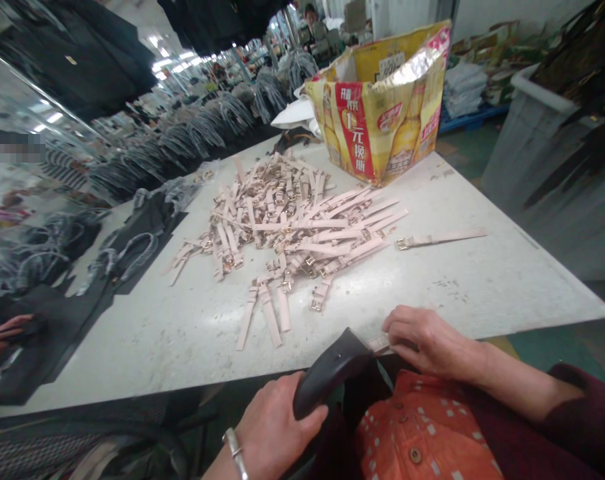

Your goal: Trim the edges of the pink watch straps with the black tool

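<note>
My left hand (270, 427), with a metal bracelet at the wrist, is wrapped round a smooth black curved handheld tool (335, 367) at the table's front edge. The kind of tool does not show. My right hand (422, 340) pinches a pale pink strap (379, 343), whose visible end lies close by the tool's tip; whether they touch I cannot tell. Beyond my hands a heap of pale pink buckle straps (282, 213) with gold-coloured buckles covers the middle of the table. One single buckle strap (442, 238) lies apart on the right.
A yellow and red cardboard box (382, 127) stands on the far part of the white table (182, 340). Dark fabric pieces (132, 247) lie along the left edge, where another person's hand (5, 337) shows. A large grey bin (537, 147) stands on the right.
</note>
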`<state>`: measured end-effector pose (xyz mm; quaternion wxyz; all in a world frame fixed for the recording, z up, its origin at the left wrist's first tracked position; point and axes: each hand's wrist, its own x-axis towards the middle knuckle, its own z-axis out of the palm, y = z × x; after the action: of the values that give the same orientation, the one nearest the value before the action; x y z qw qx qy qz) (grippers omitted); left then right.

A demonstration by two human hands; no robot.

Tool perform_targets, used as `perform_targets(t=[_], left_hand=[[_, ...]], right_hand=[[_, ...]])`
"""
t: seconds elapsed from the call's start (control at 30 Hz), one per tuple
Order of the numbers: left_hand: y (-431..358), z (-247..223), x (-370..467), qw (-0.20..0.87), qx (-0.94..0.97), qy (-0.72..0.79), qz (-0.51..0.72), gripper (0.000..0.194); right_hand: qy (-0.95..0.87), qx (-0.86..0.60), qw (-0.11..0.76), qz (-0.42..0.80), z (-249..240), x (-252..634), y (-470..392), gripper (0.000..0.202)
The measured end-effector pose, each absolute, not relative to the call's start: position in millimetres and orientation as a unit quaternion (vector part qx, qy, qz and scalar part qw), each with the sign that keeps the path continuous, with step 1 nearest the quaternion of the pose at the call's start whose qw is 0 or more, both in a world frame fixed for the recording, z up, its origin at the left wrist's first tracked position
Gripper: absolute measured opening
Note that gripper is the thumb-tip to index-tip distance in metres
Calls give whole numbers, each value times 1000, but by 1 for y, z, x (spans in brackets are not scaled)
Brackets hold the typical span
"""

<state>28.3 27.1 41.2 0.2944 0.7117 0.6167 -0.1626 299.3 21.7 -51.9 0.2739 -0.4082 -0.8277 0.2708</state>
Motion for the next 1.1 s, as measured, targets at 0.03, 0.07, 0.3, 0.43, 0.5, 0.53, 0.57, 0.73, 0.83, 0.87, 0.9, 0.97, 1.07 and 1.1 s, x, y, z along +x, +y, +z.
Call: perform_targets(t=[0.03, 0.07, 0.3, 0.43, 0.5, 0.53, 0.57, 0.73, 0.83, 0.87, 0.9, 0.97, 1.07, 1.1], left_hand=[[26, 43, 26, 300, 710, 614, -167, 22], [25, 44, 25, 305, 709, 612, -171, 21], [33, 41, 44, 319, 706, 616, -142, 23], [36, 32, 52, 326, 717, 607, -109, 21], [34, 28, 50, 311, 718, 616, -90, 22], [32, 26, 47, 302, 717, 623, -79, 22], [30, 24, 44, 293, 715, 631, -66, 22], [18, 19, 23, 288, 690, 663, -38, 25], [12, 21, 13, 293, 669, 682, -41, 23], [10, 22, 11, 292, 663, 688, -42, 22], [8, 23, 9, 291, 657, 695, -42, 22], [5, 24, 6, 288, 648, 704, -39, 22], [1, 26, 5, 283, 644, 710, -36, 22], [0, 26, 5, 280, 644, 711, -37, 21]], right_hand=[[-828, -409, 274, 269, -52, 299, 22, 13], [-828, -410, 273, 269, -53, 299, 22, 13], [-832, -402, 272, 270, -56, 299, 24, 11], [-835, -401, 275, 258, -55, 296, 24, 9], [-835, -412, 275, 238, -54, 296, 25, 7], [-832, -423, 277, 227, -53, 298, 26, 7], [-826, -438, 280, 217, -53, 301, 28, 8], [-748, -577, 266, 193, -50, 348, 57, 13], [-720, -635, 247, 131, -47, 384, 82, 13], [-719, -643, 244, 99, -45, 393, 90, 11], [-717, -648, 246, 74, -42, 397, 98, 10], [-726, -638, 255, 38, -36, 392, 110, 8], [-805, -537, 248, 49, -30, 348, 123, 15], [-841, -486, 226, 68, -29, 328, 127, 19]])
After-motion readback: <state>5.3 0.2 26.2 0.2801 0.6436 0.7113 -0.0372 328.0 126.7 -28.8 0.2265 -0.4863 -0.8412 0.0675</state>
